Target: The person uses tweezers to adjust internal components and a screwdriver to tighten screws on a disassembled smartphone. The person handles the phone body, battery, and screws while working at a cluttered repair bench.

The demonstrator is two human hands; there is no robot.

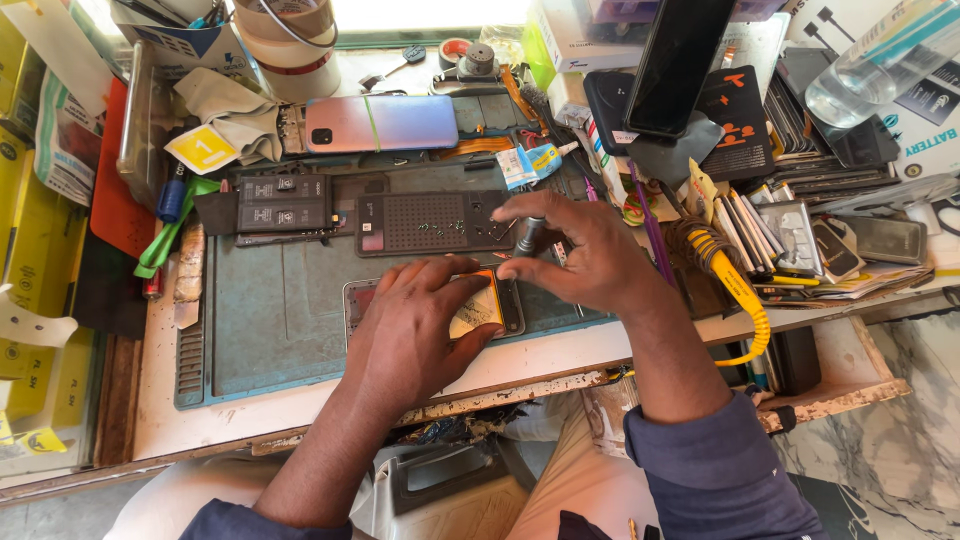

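Observation:
My left hand [415, 325] lies flat on an opened phone [505, 305] on the blue work mat [270, 310], covering most of it; a yellow-orange part shows by my fingertips. My right hand [580, 250] grips a small silver screwdriver [527, 236] upright, its tip down at the phone's top right corner. Just behind sits a dark perforated screw tray [420, 222] with several tiny screws.
A phone back cover [385, 122] with a pink-blue sheen lies at the back, a black battery [282, 203] at the left. A phone on a stand [675, 65], a yellow coiled cable [740, 295], tape rolls [290, 40] and stacked parts crowd the bench.

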